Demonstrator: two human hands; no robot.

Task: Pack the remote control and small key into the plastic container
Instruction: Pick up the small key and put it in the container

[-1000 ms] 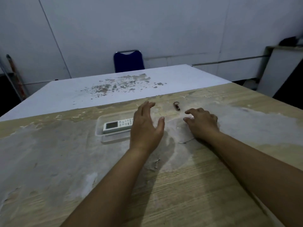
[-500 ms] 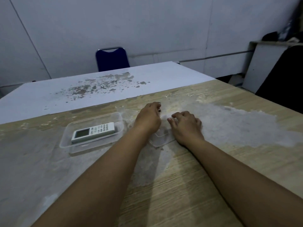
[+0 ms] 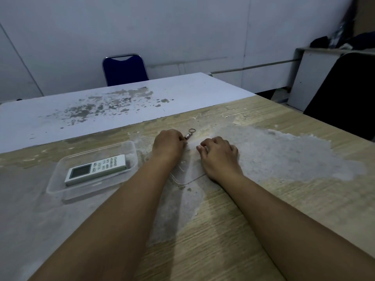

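Observation:
A white remote control (image 3: 97, 168) lies inside the clear plastic container (image 3: 133, 148) on the wooden table, left of my arms. The small key (image 3: 189, 134) with its metal ring sticks out from the fingertips of my left hand (image 3: 168, 143), which pinches its near end. My right hand (image 3: 218, 154) rests curled on the table just right of it, on a clear plastic lid (image 3: 183, 176) that lies between my wrists.
A white table with peeled patches (image 3: 113, 106) butts against the far edge of the wooden one. A blue chair (image 3: 124, 69) stands behind it by the wall. A dark chair back (image 3: 345, 102) and a grey cabinet (image 3: 310, 78) stand at the right.
My left hand moved from beside the container over to the key and closed its fingers on it. My right hand stayed curled on the lid. The view shifted right.

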